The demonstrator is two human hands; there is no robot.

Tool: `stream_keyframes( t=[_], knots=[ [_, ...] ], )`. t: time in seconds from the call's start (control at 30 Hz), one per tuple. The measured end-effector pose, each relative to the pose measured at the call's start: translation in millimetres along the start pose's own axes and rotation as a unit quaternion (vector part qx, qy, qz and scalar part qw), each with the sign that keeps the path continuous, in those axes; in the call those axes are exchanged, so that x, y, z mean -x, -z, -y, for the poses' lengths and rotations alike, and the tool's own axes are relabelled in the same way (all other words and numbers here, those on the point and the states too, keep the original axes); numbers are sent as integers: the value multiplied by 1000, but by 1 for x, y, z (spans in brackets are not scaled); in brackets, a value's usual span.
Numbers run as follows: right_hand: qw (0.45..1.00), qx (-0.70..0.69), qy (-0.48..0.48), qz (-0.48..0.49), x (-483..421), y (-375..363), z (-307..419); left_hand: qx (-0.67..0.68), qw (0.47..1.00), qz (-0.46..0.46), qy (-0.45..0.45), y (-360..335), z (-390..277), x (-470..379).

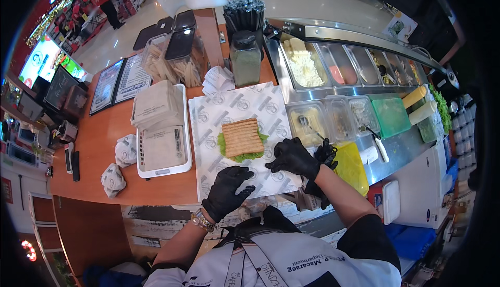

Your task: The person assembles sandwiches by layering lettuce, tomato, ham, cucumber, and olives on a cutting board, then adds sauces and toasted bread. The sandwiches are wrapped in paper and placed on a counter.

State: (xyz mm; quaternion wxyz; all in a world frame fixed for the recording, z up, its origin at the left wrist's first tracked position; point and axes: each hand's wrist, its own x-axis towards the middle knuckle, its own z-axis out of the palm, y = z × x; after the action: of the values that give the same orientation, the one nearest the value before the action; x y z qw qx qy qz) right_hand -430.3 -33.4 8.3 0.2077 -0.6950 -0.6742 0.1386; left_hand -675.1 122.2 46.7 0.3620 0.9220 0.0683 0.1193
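Note:
A toasted sandwich point(243, 137) with grill marks and green lettuce point(250, 156) showing at its edges lies on printed wrapping paper point(230, 111). My left hand point(228, 191), in a black glove, is just below the sandwich at the paper's near part, fingers apart and holding nothing. To the right of the sandwich, my right hand point(295, 158), also in a black glove, is over the paper's right edge with curled fingers; whether it grips the paper cannot be told. Another black-gloved hand point(325, 154) shows just beyond my right wrist.
Left of the paper is a white basket point(189, 130) of printed paper sleeves, then two wrapped items point(125, 151). Clear tubs of sticks point(187, 58) and a lidded jar point(246, 58) stand behind. Food trays point(304, 66), a green lid point(390, 117) and a knife point(382, 149) are at right.

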Motion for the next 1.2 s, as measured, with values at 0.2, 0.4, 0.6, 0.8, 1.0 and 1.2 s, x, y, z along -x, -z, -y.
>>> stream_keyframes(
  t=[0.2, 0.4, 0.6, 0.8, 1.0, 1.2],
  knots=[
    [998, 22, 35, 42, -24, 10, 0, -91, 991, 91, 26, -9, -12, -3],
    [996, -60, 64, 16, -6, 7, -8, -109, 987, 114, 24, -14, -2, -5],
    [989, -97, 79, -85, 5, -4, -11, -78, 987, 133, 54, -8, -9, -4],
    [995, -83, 50, -6, -27, 4, -18, -135, 983, 119, 38, -13, -11, -10],
    [971, -206, -22, -117, -25, 9, -8, 34, 989, 11, 144, -7, 3, -7],
    [945, -236, -89, -207, 18, 51, 23, 169, 956, -118, 210, -12, 4, -10]
  ],
)
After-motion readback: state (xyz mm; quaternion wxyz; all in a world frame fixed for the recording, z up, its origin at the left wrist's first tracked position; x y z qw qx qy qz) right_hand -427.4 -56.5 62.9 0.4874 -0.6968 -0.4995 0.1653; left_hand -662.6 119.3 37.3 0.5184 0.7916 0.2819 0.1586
